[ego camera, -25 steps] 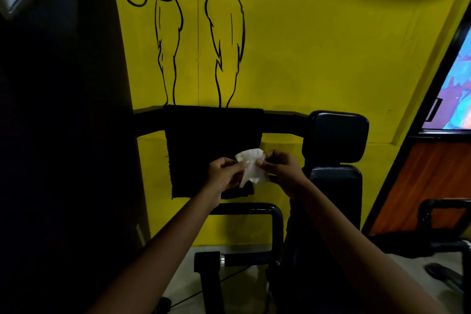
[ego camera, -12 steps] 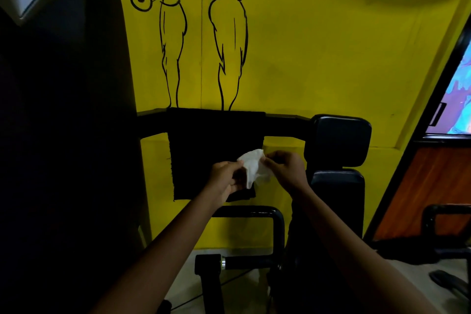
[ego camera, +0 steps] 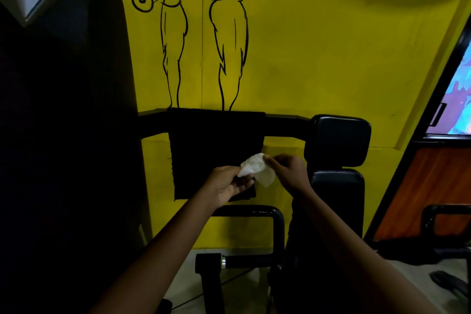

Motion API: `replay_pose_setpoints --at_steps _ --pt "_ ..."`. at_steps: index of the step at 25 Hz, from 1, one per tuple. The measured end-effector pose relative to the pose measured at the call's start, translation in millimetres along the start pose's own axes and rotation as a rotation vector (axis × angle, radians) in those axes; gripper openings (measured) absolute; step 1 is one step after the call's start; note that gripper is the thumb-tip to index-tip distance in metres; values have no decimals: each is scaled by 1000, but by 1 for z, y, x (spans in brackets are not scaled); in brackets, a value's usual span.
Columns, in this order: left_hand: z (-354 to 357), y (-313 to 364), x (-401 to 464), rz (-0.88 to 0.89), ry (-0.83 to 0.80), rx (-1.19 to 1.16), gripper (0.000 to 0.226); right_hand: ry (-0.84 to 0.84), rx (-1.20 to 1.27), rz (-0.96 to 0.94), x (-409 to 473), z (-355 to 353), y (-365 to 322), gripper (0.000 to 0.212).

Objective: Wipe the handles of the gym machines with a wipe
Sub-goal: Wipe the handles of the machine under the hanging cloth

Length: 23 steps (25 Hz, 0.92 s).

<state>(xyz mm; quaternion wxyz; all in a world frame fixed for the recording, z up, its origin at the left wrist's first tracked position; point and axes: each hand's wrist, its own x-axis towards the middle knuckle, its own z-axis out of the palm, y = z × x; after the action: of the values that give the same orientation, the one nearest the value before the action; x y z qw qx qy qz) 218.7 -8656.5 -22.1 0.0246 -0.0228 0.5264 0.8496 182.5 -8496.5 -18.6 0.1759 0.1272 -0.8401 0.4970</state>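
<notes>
Head view: both hands up in front of yellow wall [ego camera: 331, 58]. White wipe [ego camera: 257, 169] held btwn them; left hand [ego camera: 230, 183] pinches its lower-left edge w/ thumb, right hand [ego camera: 289, 169] pinches top-right corner. Black machine handle [ego camera: 260, 211] just below.

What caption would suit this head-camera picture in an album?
Two bare hands, left and right, hold a crumpled white wipe before a black gym machine.

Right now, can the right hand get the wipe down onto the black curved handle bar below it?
Probably yes: the right hand pinches the wipe above the bar, nothing between, though the left hand grips it too.
</notes>
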Motion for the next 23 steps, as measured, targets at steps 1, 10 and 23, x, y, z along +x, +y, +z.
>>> replay_pose_setpoints --at_steps 1,10,23 --pt "1 1 0 15 -21 -36 13 -22 18 14 -1 0 0 47" --pt "-1 -12 5 415 19 606 30 -188 365 255 0 -1 -6 34" --pt "-16 -11 7 173 -57 340 8 -254 553 215 -4 0 -12 18"
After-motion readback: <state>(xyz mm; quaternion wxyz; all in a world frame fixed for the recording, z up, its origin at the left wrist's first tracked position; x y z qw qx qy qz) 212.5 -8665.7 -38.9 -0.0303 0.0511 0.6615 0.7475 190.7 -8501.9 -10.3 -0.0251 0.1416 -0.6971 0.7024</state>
